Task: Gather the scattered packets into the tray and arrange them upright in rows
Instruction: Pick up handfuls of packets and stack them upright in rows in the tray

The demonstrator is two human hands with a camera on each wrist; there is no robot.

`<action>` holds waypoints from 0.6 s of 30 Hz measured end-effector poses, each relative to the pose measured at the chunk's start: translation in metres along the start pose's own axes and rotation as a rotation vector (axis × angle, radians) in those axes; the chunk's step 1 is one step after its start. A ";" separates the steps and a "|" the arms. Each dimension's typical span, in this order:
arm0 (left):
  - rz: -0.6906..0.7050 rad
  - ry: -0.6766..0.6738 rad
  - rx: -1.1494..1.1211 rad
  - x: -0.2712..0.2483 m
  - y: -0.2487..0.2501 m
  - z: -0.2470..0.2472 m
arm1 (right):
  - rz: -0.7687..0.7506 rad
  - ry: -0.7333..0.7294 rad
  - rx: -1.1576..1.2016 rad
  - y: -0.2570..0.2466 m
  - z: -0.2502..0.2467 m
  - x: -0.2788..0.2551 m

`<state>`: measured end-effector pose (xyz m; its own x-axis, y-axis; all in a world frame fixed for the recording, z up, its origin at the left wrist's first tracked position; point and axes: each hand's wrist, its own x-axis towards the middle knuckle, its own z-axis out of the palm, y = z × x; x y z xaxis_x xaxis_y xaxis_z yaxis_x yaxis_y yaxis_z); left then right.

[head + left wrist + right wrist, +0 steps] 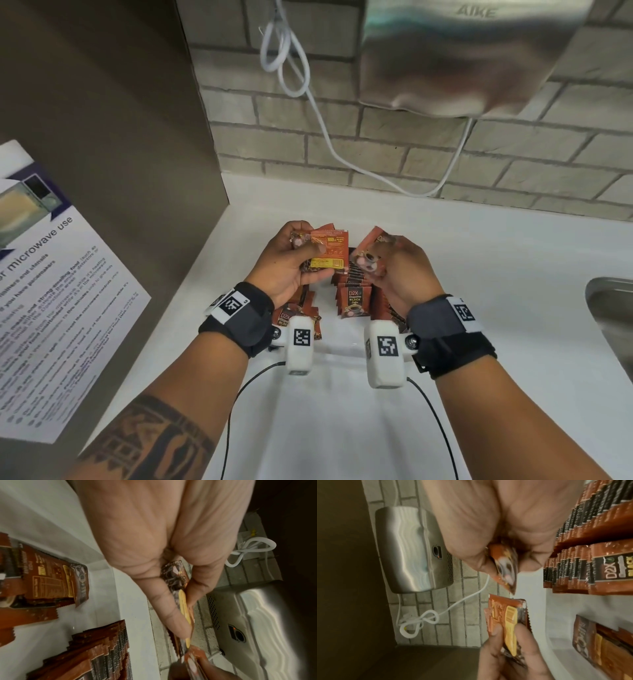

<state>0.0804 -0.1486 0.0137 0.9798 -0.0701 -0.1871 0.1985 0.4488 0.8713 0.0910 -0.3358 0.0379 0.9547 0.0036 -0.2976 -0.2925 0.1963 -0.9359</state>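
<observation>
On the white worktop (pixel 479 274), rows of upright brown packets (pixel 354 301) stand in a white tray (pixel 96 566), beneath both wrists. At 11 o'clock above them, the left hand (pixel 291 263) grips a small stack of packets (pixel 329 251), thumb pressed across its face. At 1 o'clock, the right hand (pixel 400 270) pinches a few more packets (pixel 370 255). Farther, at 12 o'clock, a white cord (pixel 308 92) hangs beside a steel hand dryer (pixel 462 58).
</observation>
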 end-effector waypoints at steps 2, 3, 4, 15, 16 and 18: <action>-0.001 -0.005 0.001 -0.001 -0.001 0.002 | 0.019 -0.024 0.023 0.001 0.002 0.000; -0.001 -0.007 0.005 -0.002 -0.001 0.002 | 0.021 -0.027 0.024 0.002 0.004 0.000; -0.002 -0.009 0.007 -0.002 -0.002 0.003 | 0.017 -0.023 0.014 0.003 0.006 0.000; -0.001 0.067 -0.028 -0.013 -0.005 0.003 | -0.097 -0.221 -0.264 0.006 -0.001 -0.003; 0.004 0.084 -0.028 -0.013 -0.005 0.002 | -0.102 -0.218 -0.248 0.005 -0.002 -0.003; 0.011 0.124 -0.023 -0.014 -0.004 0.002 | -0.145 -0.173 -0.190 0.003 -0.001 -0.003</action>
<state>0.0659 -0.1508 0.0137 0.9712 0.0453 -0.2339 0.1859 0.4694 0.8632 0.0873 -0.3368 0.0361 0.9777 0.1593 -0.1366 -0.1416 0.0202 -0.9897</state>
